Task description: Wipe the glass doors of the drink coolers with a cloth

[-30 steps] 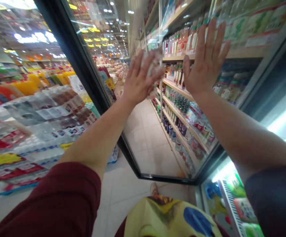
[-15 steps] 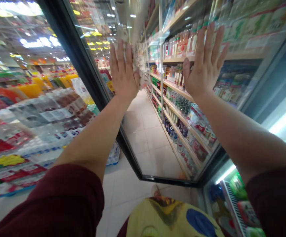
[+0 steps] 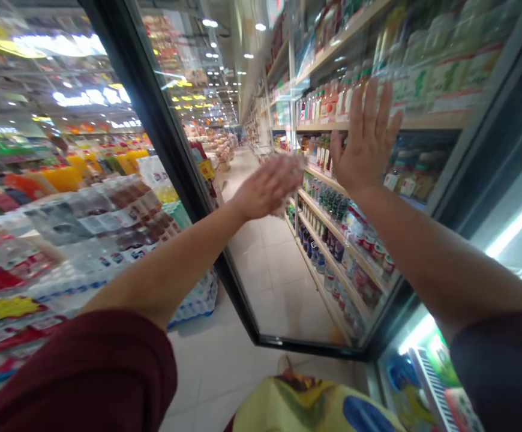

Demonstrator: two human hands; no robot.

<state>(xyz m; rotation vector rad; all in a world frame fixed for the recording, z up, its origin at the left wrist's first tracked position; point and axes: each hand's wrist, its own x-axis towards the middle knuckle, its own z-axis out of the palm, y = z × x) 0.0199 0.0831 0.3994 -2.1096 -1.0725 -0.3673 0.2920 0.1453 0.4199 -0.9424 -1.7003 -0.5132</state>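
Note:
My left hand point(image 3: 267, 186) lies flat against the glass door point(image 3: 270, 288), its fingers stretched to the right and blurred. A pale, crumpled edge of what looks like a thin cloth point(image 3: 283, 209) shows beneath it; most of that is hidden under the palm. My right hand point(image 3: 366, 141) rests on the same pane farther right, palm forward, fingers spread, holding nothing. The door has a dark frame point(image 3: 159, 120) and stands swung out. Shelves of bottles point(image 3: 333, 99) appear in the glass behind both hands.
Left of the door are stacked packs of bottled drinks point(image 3: 108, 210) on the tiled floor point(image 3: 200, 360). A lit cooler with a wire rack point(image 3: 434, 384) and packaged goods opens at the lower right. A yellow apron point(image 3: 288, 402) covers my front.
My left hand has swept right and down over the pane, turning from fingers up to fingers rightward. My right hand stays on the glass, slightly lower and farther left in view.

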